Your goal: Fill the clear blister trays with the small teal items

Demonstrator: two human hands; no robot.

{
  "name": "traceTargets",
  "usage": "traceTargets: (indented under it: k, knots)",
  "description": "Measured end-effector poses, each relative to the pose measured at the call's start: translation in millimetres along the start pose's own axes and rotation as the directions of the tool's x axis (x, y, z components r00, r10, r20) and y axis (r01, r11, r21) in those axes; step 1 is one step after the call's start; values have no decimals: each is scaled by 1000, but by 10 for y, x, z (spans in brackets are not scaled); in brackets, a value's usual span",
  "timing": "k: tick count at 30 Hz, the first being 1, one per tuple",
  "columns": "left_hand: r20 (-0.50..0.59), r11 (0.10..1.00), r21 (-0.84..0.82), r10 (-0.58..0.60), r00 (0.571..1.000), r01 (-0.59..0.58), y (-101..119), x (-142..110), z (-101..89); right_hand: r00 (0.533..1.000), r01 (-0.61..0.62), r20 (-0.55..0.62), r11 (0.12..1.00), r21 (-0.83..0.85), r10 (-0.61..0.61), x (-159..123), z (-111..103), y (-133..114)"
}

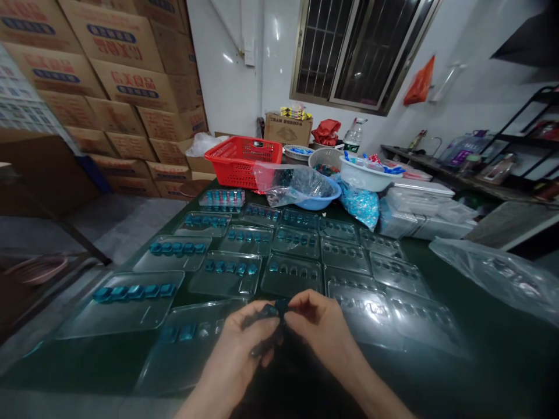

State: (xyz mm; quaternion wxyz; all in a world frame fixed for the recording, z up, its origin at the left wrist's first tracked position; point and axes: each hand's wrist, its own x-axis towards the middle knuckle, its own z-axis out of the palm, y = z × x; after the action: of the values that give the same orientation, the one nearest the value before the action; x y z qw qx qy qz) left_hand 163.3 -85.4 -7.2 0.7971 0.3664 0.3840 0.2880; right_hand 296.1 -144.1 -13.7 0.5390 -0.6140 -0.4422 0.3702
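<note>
My left hand (251,337) is curled around several dark teal plastic pieces (271,310); their exact kind is hard to make out. Fingertips of my right hand (317,320) pinch a dark piece (282,305) against those in the left. Just left of my hands, a clear plastic tray (174,366) has two teal pieces (187,331) in its row of hollows. Ahead, another clear tray (279,282) carries one teal piece (273,266) at its left end. Farther left, a tray (148,317) bears a row of blue-teal faceted pieces (135,291).
More clear trays (345,256) cover the dark green table (493,361). At the back stand a red basket (244,157), a blue basin (321,201), a white basin (364,174) and a bag of blue bits (360,203). Stacked cartons (131,81) line the left wall. Plastic film (502,279) lies right.
</note>
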Motion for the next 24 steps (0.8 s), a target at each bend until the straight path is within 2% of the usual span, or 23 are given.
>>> traceTargets:
  k: [4,8,15,24]
  knots:
    - [-54,988,-109,-112,992,106,16,21,-14,998,-50,35,995,92,47,-14,14,-9]
    - [-113,967,-209,-169,979,143,-15,62,-46,996,-81,63,978,192,70,-15,32,-26]
    - [-149,970,-224,-134,980,99,-22,110,-35,999,-39,15,972,232,36,26,45,47]
    - [-176,964,-220,-189,966,149,-42,102,-12,1000,12,8,981,193,-14,6,-10,0]
